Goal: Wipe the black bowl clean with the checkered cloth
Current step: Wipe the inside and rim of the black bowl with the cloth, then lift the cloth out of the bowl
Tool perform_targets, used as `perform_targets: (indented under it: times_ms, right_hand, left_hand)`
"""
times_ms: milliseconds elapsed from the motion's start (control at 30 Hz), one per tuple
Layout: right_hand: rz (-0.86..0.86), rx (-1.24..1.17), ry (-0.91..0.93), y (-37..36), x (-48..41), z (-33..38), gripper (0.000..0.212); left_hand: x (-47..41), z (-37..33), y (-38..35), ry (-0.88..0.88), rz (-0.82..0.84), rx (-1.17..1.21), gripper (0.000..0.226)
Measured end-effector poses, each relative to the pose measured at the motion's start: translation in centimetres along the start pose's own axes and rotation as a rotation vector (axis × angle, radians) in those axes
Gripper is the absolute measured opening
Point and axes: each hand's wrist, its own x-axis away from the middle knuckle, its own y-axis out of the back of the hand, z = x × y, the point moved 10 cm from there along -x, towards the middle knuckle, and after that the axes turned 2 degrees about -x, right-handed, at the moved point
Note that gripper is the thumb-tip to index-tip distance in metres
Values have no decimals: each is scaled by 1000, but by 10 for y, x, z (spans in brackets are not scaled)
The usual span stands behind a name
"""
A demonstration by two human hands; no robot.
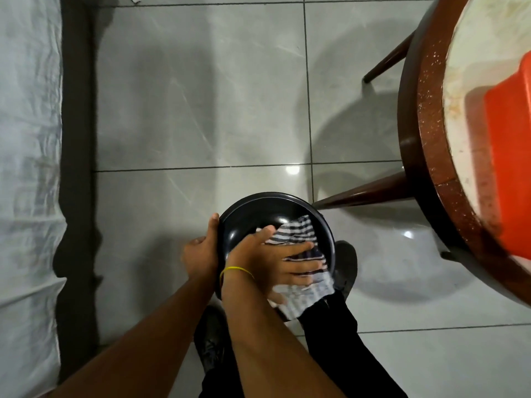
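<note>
The black bowl (253,214) is held in the air above the tiled floor, low in the middle of the view. My left hand (202,249) grips its left rim from outside, thumb on the edge. My right hand (275,261), with a yellow band at the wrist, lies flat inside the bowl, fingers spread, pressing the checkered cloth (298,229) against the inner wall. The cloth's loose end (307,291) hangs over the near rim. The bowl's near side is hidden by my right hand and the cloth.
A round wooden table (425,145) with a pale top stands at the right, an orange container (508,145) on it. Its legs (367,191) reach towards the bowl. A white covered surface (28,168) runs along the left. My dark trousers and shoes are below the bowl.
</note>
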Motion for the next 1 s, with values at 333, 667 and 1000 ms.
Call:
perform_targets:
  times_ms: [333,667,1000]
  right_hand:
    - [34,420,474,107,-15,-3,82]
    - [280,698,557,90,-54,-4,32]
    - [319,341,880,241,2,108,46]
  left_hand:
    - [48,-105,11,-697,-52,-189,23]
    - [237,-127,-127,-1813,737,-1365,72]
    - [343,-260,-86,-1912,838,-1433,20]
